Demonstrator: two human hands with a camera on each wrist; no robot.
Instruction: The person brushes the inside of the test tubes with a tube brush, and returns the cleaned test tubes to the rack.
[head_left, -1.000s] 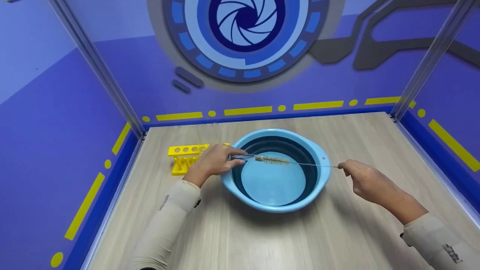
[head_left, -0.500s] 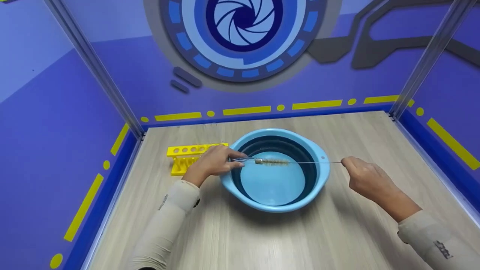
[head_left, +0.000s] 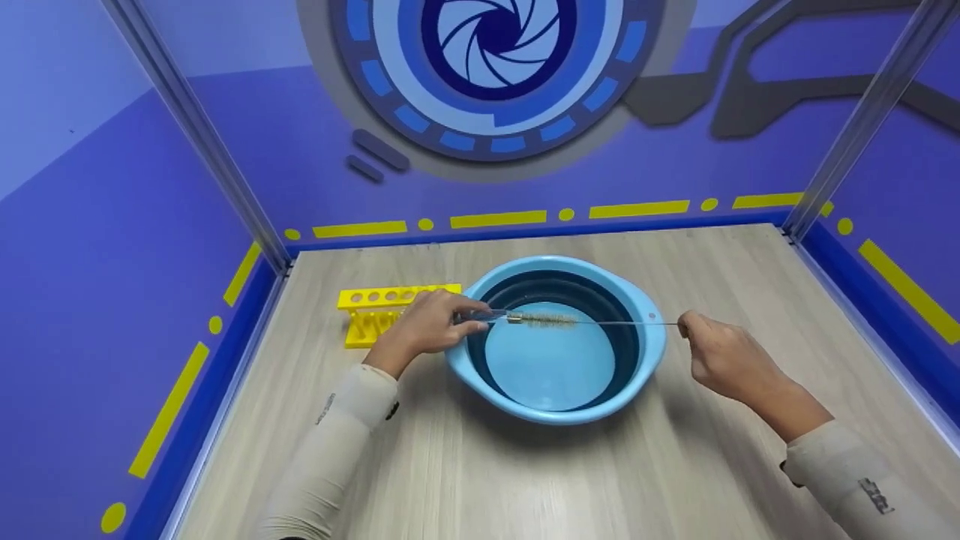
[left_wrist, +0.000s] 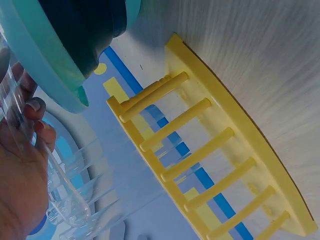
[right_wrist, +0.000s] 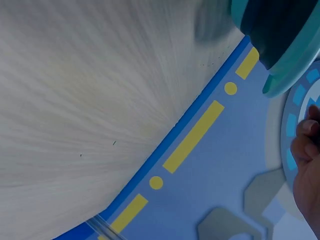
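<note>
My left hand [head_left: 427,322] grips a clear test tube [left_wrist: 70,192], whose rounded end sticks out behind the palm in the left wrist view. The tube's other end points right, over the light blue basin [head_left: 651,360]. At that end is the bristle head of a test tube brush [head_left: 547,320]; I cannot tell whether its tip is inside the tube. My right hand [head_left: 731,356] pinches the far end of the brush's thin wire handle, just past the basin's right rim. In the right wrist view only the curled fingers [right_wrist: 306,137] show.
A yellow test tube rack [head_left: 367,298] stands left of the basin, partly behind the left hand. Several clear tubes [left_wrist: 110,180] stand in it, faint in the left wrist view. Blue-purple panels [head_left: 510,169] wall off the back and sides of the wooden table [head_left: 525,480].
The right hand has risen slightly, and the brush wire now runs nearly level instead of sloping down to the right. The left hand keeps its hold on the tube.
</note>
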